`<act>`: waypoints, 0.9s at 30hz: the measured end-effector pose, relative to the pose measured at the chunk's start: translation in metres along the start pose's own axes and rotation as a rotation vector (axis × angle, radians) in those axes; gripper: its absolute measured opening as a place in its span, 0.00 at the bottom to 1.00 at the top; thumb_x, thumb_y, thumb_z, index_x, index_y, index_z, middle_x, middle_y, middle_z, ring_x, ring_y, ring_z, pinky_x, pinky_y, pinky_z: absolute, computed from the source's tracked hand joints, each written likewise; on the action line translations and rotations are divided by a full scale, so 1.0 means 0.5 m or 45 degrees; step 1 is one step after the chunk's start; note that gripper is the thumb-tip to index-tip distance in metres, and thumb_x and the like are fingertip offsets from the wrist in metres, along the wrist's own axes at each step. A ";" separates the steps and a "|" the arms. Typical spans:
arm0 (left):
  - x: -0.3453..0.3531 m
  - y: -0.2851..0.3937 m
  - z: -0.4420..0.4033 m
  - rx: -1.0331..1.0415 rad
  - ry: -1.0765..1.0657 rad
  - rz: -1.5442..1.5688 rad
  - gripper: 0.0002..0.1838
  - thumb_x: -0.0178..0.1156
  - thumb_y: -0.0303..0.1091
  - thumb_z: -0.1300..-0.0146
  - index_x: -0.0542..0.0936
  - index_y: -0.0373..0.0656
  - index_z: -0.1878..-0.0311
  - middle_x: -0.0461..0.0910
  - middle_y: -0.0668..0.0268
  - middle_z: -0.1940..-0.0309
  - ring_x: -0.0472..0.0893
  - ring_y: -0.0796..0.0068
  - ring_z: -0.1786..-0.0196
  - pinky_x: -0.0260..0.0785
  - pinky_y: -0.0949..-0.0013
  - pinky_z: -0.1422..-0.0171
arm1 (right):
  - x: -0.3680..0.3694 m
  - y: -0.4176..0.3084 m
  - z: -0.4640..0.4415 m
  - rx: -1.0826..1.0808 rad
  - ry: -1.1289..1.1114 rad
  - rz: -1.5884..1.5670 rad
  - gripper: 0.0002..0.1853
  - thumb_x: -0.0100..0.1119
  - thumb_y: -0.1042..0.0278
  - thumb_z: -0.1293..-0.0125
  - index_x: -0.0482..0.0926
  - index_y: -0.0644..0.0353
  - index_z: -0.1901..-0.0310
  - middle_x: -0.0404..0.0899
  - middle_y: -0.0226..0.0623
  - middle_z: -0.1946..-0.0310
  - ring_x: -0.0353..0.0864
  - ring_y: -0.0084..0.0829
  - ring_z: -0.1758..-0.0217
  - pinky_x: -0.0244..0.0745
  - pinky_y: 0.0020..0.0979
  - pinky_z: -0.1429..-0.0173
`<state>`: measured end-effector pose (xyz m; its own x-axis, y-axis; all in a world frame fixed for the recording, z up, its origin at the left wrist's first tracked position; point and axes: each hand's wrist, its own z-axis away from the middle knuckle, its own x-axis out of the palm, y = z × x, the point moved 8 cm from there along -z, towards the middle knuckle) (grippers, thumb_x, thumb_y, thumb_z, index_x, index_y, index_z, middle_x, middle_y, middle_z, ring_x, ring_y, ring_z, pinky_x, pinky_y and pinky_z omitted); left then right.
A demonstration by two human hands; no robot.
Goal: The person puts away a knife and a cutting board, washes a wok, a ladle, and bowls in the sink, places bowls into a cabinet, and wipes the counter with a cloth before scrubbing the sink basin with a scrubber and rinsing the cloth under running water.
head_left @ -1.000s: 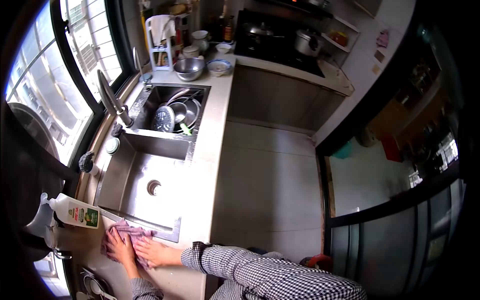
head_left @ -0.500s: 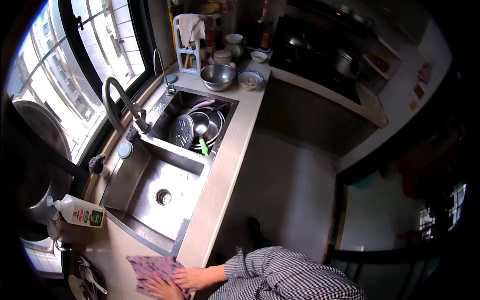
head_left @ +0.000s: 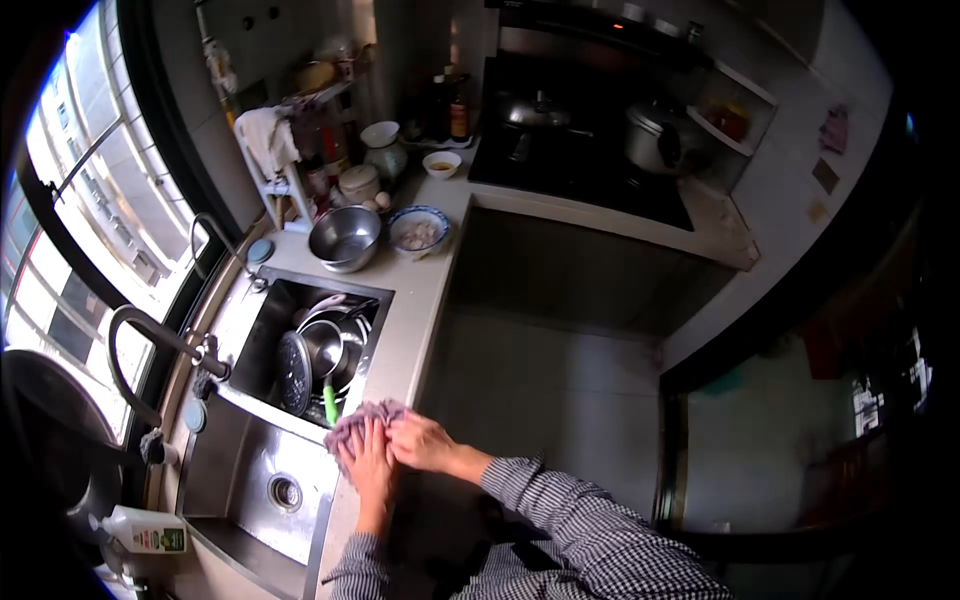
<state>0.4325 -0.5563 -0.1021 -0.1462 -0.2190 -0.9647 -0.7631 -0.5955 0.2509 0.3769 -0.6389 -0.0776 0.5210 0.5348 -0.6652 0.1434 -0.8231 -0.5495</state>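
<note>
A bunched purple-pink cloth [head_left: 364,422] lies on the counter's edge beside the right corner of the far sink basin. My left hand [head_left: 370,466] presses down on it, fingers pointing away from me and slightly spread. My right hand [head_left: 422,442] is curled at the cloth's right side, its fingers closed on the fabric. Just left of the cloth, a green handle [head_left: 330,403] sticks up from the far basin, where pans [head_left: 325,348] and a dark round lid [head_left: 295,372] sit. Nearer, the empty steel basin [head_left: 262,480] shows its drain.
A steel bowl [head_left: 345,238] and a blue-rimmed bowl [head_left: 419,232] stand on the counter beyond the sink. The curved faucet [head_left: 150,322] rises at the left. A white bottle [head_left: 146,530] stands lower left. Pots [head_left: 655,136] rest on the stove.
Both hands and the cloth have moved from the near end of the counter, forward along its edge to beside the far basin. The cloth is now more bunched. The camera view has shifted.
</note>
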 end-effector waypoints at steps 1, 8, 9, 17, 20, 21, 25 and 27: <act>0.013 0.006 -0.044 0.027 0.041 0.001 0.27 0.44 0.41 0.39 0.62 0.46 0.36 0.57 0.65 0.33 0.51 0.59 0.30 0.34 0.47 0.30 | -0.006 0.033 -0.019 0.086 0.001 0.023 0.10 0.54 0.67 0.47 0.78 0.63 0.65 0.79 0.39 0.64 0.77 0.36 0.54 0.64 0.40 0.39; -0.035 -0.011 0.083 0.016 0.456 0.242 0.18 0.52 0.33 0.43 0.75 0.45 0.47 0.76 0.63 0.49 0.70 0.60 0.41 0.56 0.59 0.37 | 0.019 -0.080 0.020 -0.055 0.081 0.052 0.05 0.51 0.73 0.53 0.74 0.60 0.73 0.73 0.38 0.72 0.72 0.36 0.62 0.65 0.36 0.48; -0.057 -0.029 0.136 -0.004 0.513 0.304 0.16 0.55 0.30 0.45 0.77 0.44 0.51 0.79 0.64 0.56 0.73 0.60 0.47 0.60 0.60 0.41 | 0.043 -0.121 0.044 -0.142 0.091 0.106 0.05 0.50 0.72 0.51 0.73 0.59 0.71 0.71 0.34 0.72 0.70 0.33 0.64 0.64 0.33 0.54; -0.120 -0.425 0.514 -0.731 0.037 0.453 0.20 0.58 0.42 0.43 0.75 0.43 0.50 0.75 0.55 0.55 0.76 0.55 0.56 0.69 0.57 0.56 | 0.338 -0.439 0.064 0.029 -0.460 -0.248 0.08 0.50 0.68 0.50 0.74 0.65 0.74 0.73 0.45 0.72 0.73 0.43 0.66 0.68 0.40 0.61; -0.341 -0.477 0.614 -0.983 -0.051 0.408 0.21 0.57 0.48 0.43 0.75 0.48 0.49 0.73 0.57 0.47 0.76 0.52 0.54 0.69 0.53 0.57 | 0.330 -0.628 -0.027 0.010 -0.589 -0.584 0.10 0.51 0.66 0.50 0.75 0.67 0.76 0.75 0.53 0.71 0.77 0.46 0.65 0.70 0.42 0.61; -0.486 -0.396 0.616 -0.521 0.451 -0.229 0.14 0.64 0.45 0.48 0.80 0.48 0.62 0.79 0.63 0.65 0.78 0.63 0.67 0.70 0.63 0.67 | 0.366 -0.675 -0.041 0.113 -0.784 -0.797 0.10 0.50 0.67 0.50 0.75 0.67 0.75 0.75 0.52 0.71 0.77 0.46 0.65 0.71 0.41 0.60; -0.626 -0.401 0.646 -0.131 0.570 -0.645 0.20 0.62 0.46 0.50 0.78 0.46 0.56 0.78 0.59 0.62 0.77 0.58 0.62 0.69 0.61 0.55 | 0.291 -0.821 -0.067 0.242 -1.157 -1.284 0.11 0.47 0.70 0.49 0.75 0.68 0.67 0.76 0.49 0.66 0.77 0.44 0.60 0.71 0.38 0.56; -0.598 -0.401 0.644 -0.089 0.430 -0.966 0.23 0.59 0.50 0.47 0.77 0.48 0.52 0.78 0.57 0.59 0.77 0.57 0.58 0.69 0.62 0.51 | 0.293 -0.814 -0.040 0.054 -1.125 -1.266 0.12 0.47 0.71 0.49 0.74 0.68 0.65 0.76 0.49 0.64 0.76 0.43 0.58 0.70 0.37 0.54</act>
<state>0.4266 -0.1225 0.1102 0.5973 0.0477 -0.8006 -0.5360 -0.7188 -0.4427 0.4118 -0.2293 0.0586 -0.5093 0.8579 -0.0676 0.1080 -0.0142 -0.9940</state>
